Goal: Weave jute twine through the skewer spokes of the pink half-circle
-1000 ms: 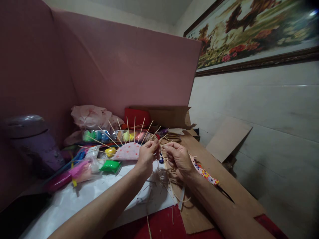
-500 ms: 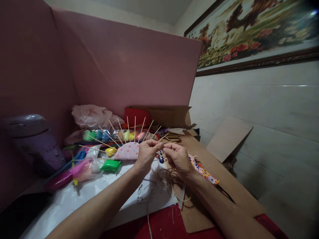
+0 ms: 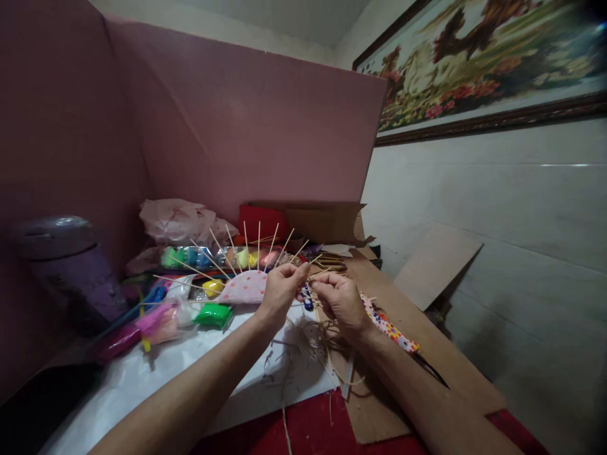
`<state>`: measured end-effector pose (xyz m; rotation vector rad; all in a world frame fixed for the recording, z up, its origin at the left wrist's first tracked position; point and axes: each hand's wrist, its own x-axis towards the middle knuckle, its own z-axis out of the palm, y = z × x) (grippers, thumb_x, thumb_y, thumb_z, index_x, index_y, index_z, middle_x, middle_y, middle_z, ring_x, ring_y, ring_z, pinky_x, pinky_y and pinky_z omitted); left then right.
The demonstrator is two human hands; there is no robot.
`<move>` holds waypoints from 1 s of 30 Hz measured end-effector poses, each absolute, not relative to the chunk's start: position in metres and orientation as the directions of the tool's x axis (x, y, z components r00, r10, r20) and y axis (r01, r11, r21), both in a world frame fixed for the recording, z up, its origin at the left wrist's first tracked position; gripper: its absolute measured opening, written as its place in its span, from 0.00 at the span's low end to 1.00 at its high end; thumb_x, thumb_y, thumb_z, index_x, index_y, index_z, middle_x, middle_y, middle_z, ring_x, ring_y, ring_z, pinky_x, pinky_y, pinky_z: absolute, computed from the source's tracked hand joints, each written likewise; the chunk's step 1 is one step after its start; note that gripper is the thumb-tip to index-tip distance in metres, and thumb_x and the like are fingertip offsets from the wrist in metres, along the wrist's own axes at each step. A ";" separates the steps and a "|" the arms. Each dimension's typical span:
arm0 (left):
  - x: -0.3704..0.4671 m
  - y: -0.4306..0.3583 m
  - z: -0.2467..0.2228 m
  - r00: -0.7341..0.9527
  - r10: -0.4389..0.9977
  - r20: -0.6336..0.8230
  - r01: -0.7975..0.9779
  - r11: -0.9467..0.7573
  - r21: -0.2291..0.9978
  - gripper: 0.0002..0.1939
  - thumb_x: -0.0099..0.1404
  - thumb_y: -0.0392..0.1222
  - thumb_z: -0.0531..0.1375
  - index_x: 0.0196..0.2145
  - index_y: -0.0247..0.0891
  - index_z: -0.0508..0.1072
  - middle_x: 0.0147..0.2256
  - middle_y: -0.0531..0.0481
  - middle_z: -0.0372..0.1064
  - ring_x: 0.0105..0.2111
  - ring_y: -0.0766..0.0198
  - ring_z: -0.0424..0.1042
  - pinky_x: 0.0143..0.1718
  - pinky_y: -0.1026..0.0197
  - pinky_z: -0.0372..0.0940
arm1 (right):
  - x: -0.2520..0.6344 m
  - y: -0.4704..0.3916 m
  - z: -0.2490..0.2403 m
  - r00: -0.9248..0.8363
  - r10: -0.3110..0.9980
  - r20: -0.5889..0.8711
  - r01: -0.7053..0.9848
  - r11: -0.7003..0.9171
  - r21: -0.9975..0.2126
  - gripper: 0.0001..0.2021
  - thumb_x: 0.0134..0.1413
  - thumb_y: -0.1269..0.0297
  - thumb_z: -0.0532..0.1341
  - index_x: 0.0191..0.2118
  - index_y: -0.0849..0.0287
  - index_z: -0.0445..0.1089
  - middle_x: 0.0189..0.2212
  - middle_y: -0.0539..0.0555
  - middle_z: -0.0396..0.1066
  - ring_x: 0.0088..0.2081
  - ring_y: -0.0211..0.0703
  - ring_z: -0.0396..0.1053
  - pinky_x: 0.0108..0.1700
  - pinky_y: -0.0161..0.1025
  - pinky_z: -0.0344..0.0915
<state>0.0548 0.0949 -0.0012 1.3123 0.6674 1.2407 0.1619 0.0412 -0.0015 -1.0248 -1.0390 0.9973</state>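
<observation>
A half-round piece in pink cloth with red dots [image 3: 244, 287] has several thin wooden sticks [image 3: 259, 245] fanning out from its curved edge. At its right end my left hand [image 3: 284, 287] is closed in a pinch; what lies between its fingertips is too small to make out. Close beside it, my right hand [image 3: 339, 300] is also pinched, near thin sticks or strands I cannot clearly tell apart. Tangled brown twine [image 3: 334, 338] lies beneath the right hand, and a dark blue patterned piece [image 3: 308, 297] shows between the hands.
Bagged coloured clay [image 3: 213, 315] and a purple bottle [image 3: 76, 272] are at the left. Brown cardboard [image 3: 427, 341] runs along the right, bearing a flower-patterned strip [image 3: 391, 330]. White sheeting [image 3: 190, 366] covers the front left, and a pink panel [image 3: 256, 120] stands behind.
The fingertips have drawn slightly apart, and my left thumb points higher. The whole view has shifted a little.
</observation>
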 end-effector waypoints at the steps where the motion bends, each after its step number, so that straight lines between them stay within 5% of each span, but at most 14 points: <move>1: 0.055 0.095 -0.001 0.286 0.920 0.270 -0.285 -0.187 0.940 0.20 0.49 0.55 0.63 0.19 0.34 0.66 0.17 0.55 0.60 0.15 0.73 0.58 0.14 0.69 0.55 | 0.162 0.041 -0.001 0.216 0.958 0.187 -0.153 0.222 -0.963 0.10 0.40 0.61 0.64 0.25 0.62 0.65 0.10 0.39 0.50 0.12 0.25 0.41 0.13 0.29 0.36; 13: 0.055 0.095 -0.004 0.297 0.875 0.382 -0.166 -0.347 0.923 0.16 0.52 0.50 0.62 0.19 0.34 0.66 0.17 0.57 0.57 0.17 0.72 0.56 0.17 0.69 0.53 | 0.164 0.042 -0.003 0.270 0.943 0.197 -0.239 0.264 -0.935 0.10 0.40 0.61 0.64 0.24 0.61 0.64 0.10 0.39 0.50 0.13 0.26 0.42 0.13 0.28 0.38; 17: 0.053 0.097 -0.004 0.289 0.892 0.347 -0.275 -0.269 0.923 0.19 0.54 0.54 0.59 0.19 0.34 0.67 0.18 0.55 0.59 0.18 0.72 0.57 0.19 0.68 0.55 | 0.165 0.041 -0.002 0.241 0.950 0.197 -0.276 0.262 -0.925 0.11 0.40 0.61 0.65 0.25 0.60 0.63 0.11 0.39 0.50 0.13 0.26 0.43 0.13 0.27 0.39; 23: 0.057 0.091 -0.006 0.418 0.879 0.230 -0.357 -0.074 0.931 0.18 0.49 0.48 0.65 0.35 0.33 0.77 0.30 0.46 0.72 0.28 0.67 0.65 0.28 0.65 0.58 | 0.163 0.039 -0.001 0.256 0.954 0.154 -0.344 0.239 -0.908 0.10 0.40 0.62 0.64 0.26 0.61 0.64 0.12 0.40 0.52 0.14 0.25 0.43 0.13 0.25 0.38; 30: 0.063 0.087 -0.007 0.398 0.899 0.181 -0.375 -0.020 0.927 0.13 0.50 0.42 0.63 0.33 0.33 0.78 0.31 0.44 0.74 0.30 0.65 0.67 0.32 0.63 0.58 | 0.162 0.039 -0.003 0.225 0.966 0.129 -0.373 0.208 -0.904 0.09 0.41 0.63 0.63 0.25 0.61 0.63 0.13 0.40 0.50 0.14 0.25 0.42 0.14 0.25 0.38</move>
